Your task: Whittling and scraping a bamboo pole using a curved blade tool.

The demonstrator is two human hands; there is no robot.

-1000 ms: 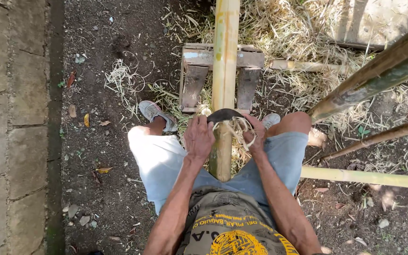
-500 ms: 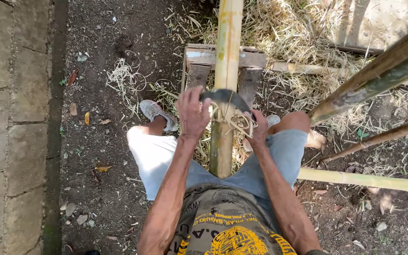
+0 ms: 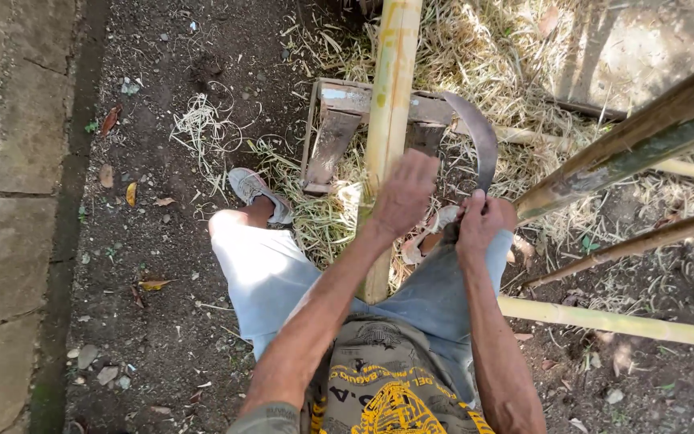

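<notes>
Left hand: I see my left hand (image 3: 405, 193) laid over the bamboo pole (image 3: 389, 112), fingers curled onto its near face, pressing rather than pinching.
Pole axis: it runs straight away from me, its near end between my knees, its far part resting across the wooden stand (image 3: 339, 128).
Right hand: my right hand (image 3: 479, 225) sits just right of the pole, closed around the handle of the curved blade (image 3: 475, 137).
Blade direction: it arcs up and away from that fist toward the stand, apart from the pole's right edge.
Nearer hand: the left is on the pole; the right is beside it.
Ground: straw shavings (image 3: 323, 225) lie under the pole.
</notes>
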